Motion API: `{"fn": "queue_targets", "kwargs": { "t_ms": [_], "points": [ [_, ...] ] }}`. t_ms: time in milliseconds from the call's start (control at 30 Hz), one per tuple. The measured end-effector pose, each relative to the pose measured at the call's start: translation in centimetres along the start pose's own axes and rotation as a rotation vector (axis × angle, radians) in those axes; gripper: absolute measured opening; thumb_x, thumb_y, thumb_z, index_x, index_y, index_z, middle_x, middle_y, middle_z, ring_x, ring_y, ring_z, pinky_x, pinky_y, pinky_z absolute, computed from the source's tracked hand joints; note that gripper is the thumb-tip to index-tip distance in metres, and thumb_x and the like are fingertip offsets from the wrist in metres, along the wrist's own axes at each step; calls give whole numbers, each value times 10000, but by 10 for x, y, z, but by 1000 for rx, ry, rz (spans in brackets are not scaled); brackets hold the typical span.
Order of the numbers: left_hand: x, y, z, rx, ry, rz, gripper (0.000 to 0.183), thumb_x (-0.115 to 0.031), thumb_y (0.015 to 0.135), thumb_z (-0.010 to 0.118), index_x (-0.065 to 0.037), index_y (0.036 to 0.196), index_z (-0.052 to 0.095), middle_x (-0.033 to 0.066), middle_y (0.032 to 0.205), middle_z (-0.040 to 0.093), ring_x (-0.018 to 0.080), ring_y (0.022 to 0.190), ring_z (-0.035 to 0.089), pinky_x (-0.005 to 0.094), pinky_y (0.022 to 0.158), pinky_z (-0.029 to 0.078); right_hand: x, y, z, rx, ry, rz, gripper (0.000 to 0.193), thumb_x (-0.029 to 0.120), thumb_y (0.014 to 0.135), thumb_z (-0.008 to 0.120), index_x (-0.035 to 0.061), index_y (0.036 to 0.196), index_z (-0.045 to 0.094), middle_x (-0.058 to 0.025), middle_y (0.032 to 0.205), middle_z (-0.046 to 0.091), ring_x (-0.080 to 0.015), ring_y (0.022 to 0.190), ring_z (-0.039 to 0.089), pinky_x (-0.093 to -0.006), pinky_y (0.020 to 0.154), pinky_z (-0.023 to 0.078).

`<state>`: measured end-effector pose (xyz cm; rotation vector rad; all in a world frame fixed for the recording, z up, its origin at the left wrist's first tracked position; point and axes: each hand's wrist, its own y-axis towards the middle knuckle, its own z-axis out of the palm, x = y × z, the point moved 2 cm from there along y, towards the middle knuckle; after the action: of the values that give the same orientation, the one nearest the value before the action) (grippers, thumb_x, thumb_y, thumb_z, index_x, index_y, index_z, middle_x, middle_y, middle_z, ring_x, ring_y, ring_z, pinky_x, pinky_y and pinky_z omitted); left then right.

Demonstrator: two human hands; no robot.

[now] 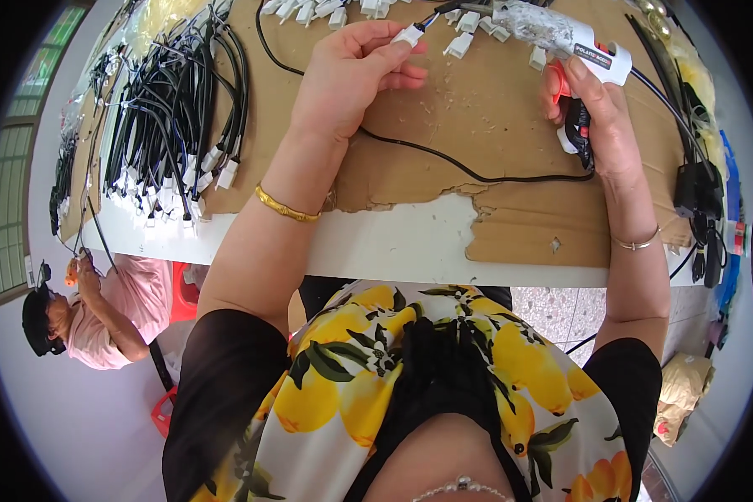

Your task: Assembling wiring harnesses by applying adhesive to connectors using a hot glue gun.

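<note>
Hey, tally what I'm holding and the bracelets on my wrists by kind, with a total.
White connector, in the left hand: 1
Glue gun, in the right hand: 1
Gold-coloured bracelet: 1
Silver-coloured bracelet: 1
Total: 4

You have bright, fairly even light across the counter, with a pale green window at your far left. Shadows on your cardboard are soft, while crinkled wrapping on your glue gun catches small glints. Toward the rim, your straight edges bow, detail softens, and the round view ends in black corners.
</note>
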<state>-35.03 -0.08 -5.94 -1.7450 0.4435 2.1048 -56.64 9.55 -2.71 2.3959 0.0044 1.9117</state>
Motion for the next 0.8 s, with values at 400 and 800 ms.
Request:
{"fn": "queue_targets", "kwargs": {
  "t_ms": [400, 800],
  "points": [
    [-6, 2, 8, -134, 389, 398, 178, 16, 807, 556, 38, 983, 570, 82, 841, 627, 121, 670, 608, 225, 615, 516, 6, -4, 7, -18, -98, 3, 397, 435, 828, 506, 64, 685, 513, 7, 632, 494, -81, 603, 443, -223, 561, 350],
    [-10, -2, 14, -187, 529, 520, 183, 44, 797, 546, 22, 976, 580, 84, 854, 638, 105, 693, 613, 209, 641, 511, 3, -3, 5, 12, -145, -20, 404, 436, 839, 483, 58, 707, 533, -5, 649, 514, -86, 616, 462, -235, 569, 376]
  ]
}}
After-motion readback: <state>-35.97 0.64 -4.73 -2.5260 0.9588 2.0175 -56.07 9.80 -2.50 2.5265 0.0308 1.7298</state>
